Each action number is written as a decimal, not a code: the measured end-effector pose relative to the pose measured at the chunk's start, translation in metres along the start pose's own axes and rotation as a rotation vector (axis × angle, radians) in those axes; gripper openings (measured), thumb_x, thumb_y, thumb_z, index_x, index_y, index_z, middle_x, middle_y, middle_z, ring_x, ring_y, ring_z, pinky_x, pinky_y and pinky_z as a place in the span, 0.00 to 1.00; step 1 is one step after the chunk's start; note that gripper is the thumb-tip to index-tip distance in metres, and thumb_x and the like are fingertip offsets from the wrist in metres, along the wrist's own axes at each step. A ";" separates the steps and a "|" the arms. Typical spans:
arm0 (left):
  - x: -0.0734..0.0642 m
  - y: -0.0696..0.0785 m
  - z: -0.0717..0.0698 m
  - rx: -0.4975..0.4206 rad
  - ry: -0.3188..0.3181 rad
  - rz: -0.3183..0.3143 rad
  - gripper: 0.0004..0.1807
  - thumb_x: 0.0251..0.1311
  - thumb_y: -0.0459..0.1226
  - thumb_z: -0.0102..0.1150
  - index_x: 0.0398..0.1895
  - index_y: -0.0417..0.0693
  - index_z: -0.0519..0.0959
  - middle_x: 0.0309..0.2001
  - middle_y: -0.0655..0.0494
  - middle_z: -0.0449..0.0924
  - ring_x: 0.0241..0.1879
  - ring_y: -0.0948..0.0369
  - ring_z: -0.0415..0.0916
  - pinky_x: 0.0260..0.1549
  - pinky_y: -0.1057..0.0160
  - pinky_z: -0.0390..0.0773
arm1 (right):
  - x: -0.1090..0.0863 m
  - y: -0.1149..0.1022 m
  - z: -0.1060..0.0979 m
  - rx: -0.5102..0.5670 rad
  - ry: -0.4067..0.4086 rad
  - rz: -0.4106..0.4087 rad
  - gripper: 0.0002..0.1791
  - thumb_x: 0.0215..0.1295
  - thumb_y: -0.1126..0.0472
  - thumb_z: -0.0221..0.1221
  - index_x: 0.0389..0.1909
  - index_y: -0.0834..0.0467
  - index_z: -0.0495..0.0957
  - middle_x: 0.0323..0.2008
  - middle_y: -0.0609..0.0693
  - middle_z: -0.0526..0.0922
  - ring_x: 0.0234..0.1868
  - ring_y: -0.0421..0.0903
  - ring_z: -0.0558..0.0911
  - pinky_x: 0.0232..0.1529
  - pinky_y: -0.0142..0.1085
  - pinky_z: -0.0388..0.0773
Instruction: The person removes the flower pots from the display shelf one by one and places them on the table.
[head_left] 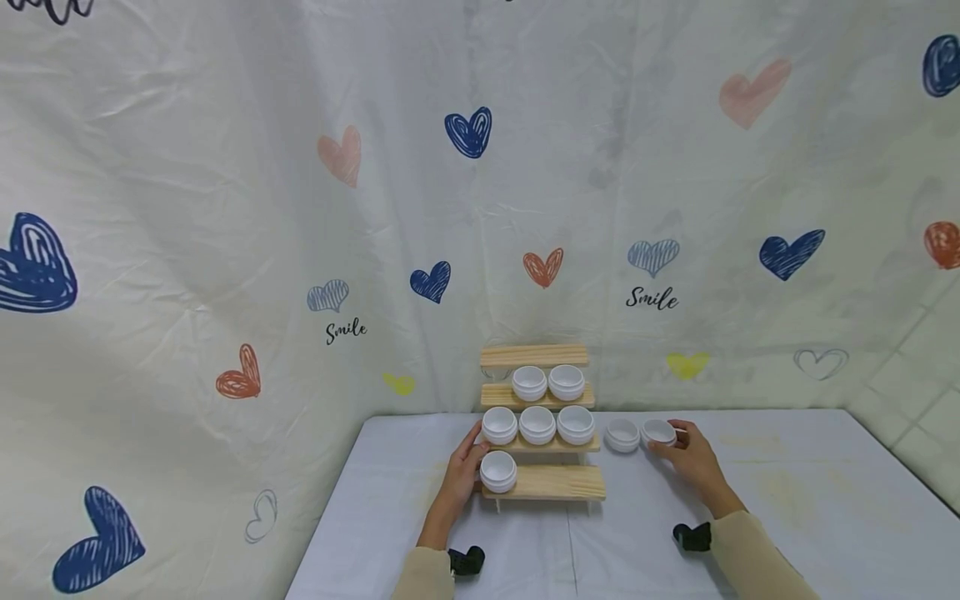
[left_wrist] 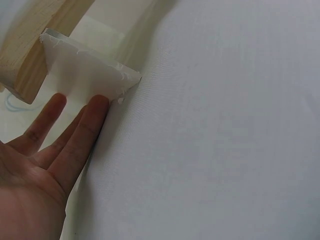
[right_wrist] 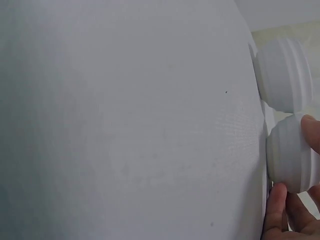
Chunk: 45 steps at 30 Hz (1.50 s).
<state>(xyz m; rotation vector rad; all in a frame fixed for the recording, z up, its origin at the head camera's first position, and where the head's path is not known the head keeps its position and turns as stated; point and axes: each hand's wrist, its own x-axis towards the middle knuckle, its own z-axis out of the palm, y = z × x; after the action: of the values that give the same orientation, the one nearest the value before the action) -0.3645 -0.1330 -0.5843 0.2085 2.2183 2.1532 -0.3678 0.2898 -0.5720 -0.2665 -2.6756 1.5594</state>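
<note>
A tiered wooden stand bears several small white bowls: one on the bottom step, three on the second, two on the third. At its left side is my left hand, its fingers extended against or very near a white side support; whether they touch is hard to tell. My right hand holds a white bowl between thumb and fingers, low at the table surface. Another white bowl stands just left of it, as the right wrist view also shows, the two almost touching.
The white-covered table reaches back to a hanging cloth printed with hearts, close behind the stand. The top wooden step bears no bowl. White tiles border the right side.
</note>
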 end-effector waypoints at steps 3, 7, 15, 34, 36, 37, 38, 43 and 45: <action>0.001 0.000 0.000 -0.005 0.001 -0.005 0.31 0.76 0.47 0.50 0.80 0.62 0.60 0.44 0.59 0.77 0.46 0.64 0.78 0.47 0.61 0.81 | 0.000 0.002 0.000 0.010 -0.003 0.001 0.48 0.69 0.46 0.64 0.76 0.68 0.51 0.72 0.75 0.60 0.66 0.65 0.66 0.64 0.56 0.67; 0.001 -0.001 0.000 -0.002 0.003 -0.007 0.32 0.75 0.47 0.50 0.80 0.62 0.60 0.43 0.59 0.77 0.46 0.64 0.78 0.44 0.61 0.82 | 0.000 0.004 -0.002 0.058 -0.019 0.021 0.52 0.69 0.43 0.64 0.78 0.68 0.47 0.74 0.75 0.56 0.72 0.68 0.63 0.70 0.59 0.63; 0.002 -0.002 0.000 -0.002 0.004 -0.017 0.32 0.75 0.47 0.51 0.80 0.62 0.61 0.44 0.57 0.79 0.45 0.64 0.79 0.43 0.62 0.82 | -0.006 0.004 -0.004 0.155 0.022 0.090 0.52 0.70 0.43 0.61 0.77 0.71 0.46 0.74 0.75 0.55 0.72 0.68 0.63 0.70 0.57 0.65; 0.002 -0.003 0.000 -0.005 -0.002 -0.015 0.32 0.75 0.47 0.50 0.80 0.62 0.60 0.49 0.52 0.77 0.46 0.62 0.78 0.43 0.59 0.83 | -0.084 -0.054 0.018 0.172 0.034 -0.030 0.26 0.74 0.55 0.60 0.64 0.66 0.67 0.51 0.56 0.81 0.40 0.30 0.78 0.45 0.32 0.80; 0.001 -0.002 0.000 0.000 -0.004 -0.016 0.32 0.75 0.47 0.50 0.80 0.61 0.60 0.49 0.51 0.78 0.46 0.62 0.78 0.42 0.59 0.83 | -0.090 -0.061 0.024 0.203 0.010 -0.060 0.24 0.73 0.56 0.61 0.62 0.66 0.69 0.46 0.51 0.82 0.39 0.30 0.79 0.44 0.30 0.80; 0.001 -0.002 0.000 -0.001 -0.004 -0.019 0.32 0.75 0.47 0.50 0.80 0.62 0.60 0.50 0.51 0.78 0.46 0.62 0.79 0.42 0.59 0.83 | -0.092 -0.064 0.028 0.226 -0.007 -0.079 0.23 0.73 0.58 0.61 0.61 0.67 0.69 0.44 0.49 0.83 0.39 0.31 0.80 0.44 0.29 0.80; 0.001 -0.002 0.000 -0.001 -0.004 -0.019 0.32 0.76 0.47 0.49 0.81 0.62 0.59 0.50 0.51 0.77 0.45 0.62 0.79 0.42 0.60 0.83 | -0.095 -0.067 0.031 0.248 -0.022 -0.099 0.22 0.73 0.60 0.61 0.60 0.67 0.70 0.42 0.49 0.83 0.39 0.32 0.81 0.43 0.29 0.80; 0.002 -0.002 -0.001 0.000 -0.011 -0.014 0.31 0.77 0.46 0.48 0.81 0.60 0.58 0.49 0.50 0.77 0.44 0.64 0.78 0.42 0.62 0.81 | -0.105 -0.080 0.048 0.305 -0.102 -0.217 0.17 0.70 0.65 0.62 0.55 0.68 0.73 0.40 0.53 0.83 0.38 0.36 0.82 0.42 0.30 0.81; 0.003 -0.003 -0.001 0.001 -0.015 -0.011 0.32 0.77 0.46 0.47 0.81 0.59 0.58 0.49 0.49 0.78 0.43 0.64 0.78 0.42 0.63 0.81 | -0.109 -0.084 0.055 0.302 -0.122 -0.260 0.16 0.69 0.64 0.63 0.53 0.67 0.75 0.40 0.53 0.84 0.38 0.35 0.81 0.41 0.30 0.80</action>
<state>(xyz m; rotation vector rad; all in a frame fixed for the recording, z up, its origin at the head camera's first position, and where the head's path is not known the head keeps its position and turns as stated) -0.3678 -0.1339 -0.5874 0.2118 2.2073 2.1382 -0.2778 0.1845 -0.5206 0.1842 -2.3836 1.9060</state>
